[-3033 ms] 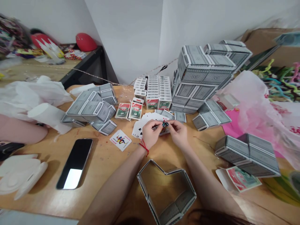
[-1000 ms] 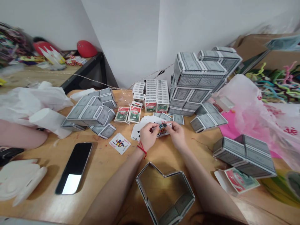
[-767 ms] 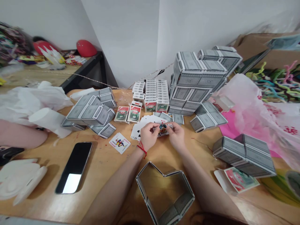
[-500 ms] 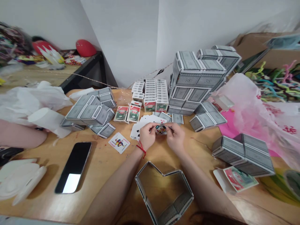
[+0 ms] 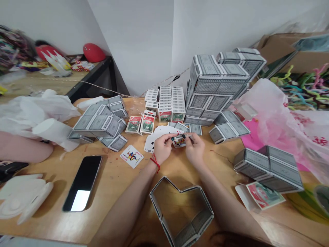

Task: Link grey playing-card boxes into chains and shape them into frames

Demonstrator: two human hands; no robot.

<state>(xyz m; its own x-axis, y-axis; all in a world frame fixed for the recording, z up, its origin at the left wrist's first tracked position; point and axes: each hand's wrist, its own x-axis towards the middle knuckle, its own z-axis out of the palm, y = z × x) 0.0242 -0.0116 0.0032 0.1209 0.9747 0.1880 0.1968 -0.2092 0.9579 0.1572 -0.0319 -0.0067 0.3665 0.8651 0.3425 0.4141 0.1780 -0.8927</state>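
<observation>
Between them, my left hand (image 5: pixel 163 146) and my right hand (image 5: pixel 194 146) pinch a playing card (image 5: pixel 179 141) by its sides, its picture face partly showing. Both hands are closed on it, fingertips at the upper edge. Beneath and left of it lies a fanned pile of playing cards (image 5: pixel 150 141), partly hidden by my left hand. A joker card (image 5: pixel 132 156) rests face up further left. Nearer to me, between my forearms, stands a heart-shaped frame (image 5: pixel 196 223) made of grey-patterned cards.
Card boxes (image 5: pixel 166 103) stand behind the hands, beside a tall structure of grey card blocks (image 5: pixel 213 85). More card blocks sit left (image 5: pixel 97 120) and right (image 5: pixel 268 168). A phone (image 5: pixel 83 181) lies at left; an opened card box (image 5: pixel 262 195) lies at right.
My right hand has shifted slightly to the right, and more of the card's picture face shows between the hands. The whole view has moved a little; the other things stay put.
</observation>
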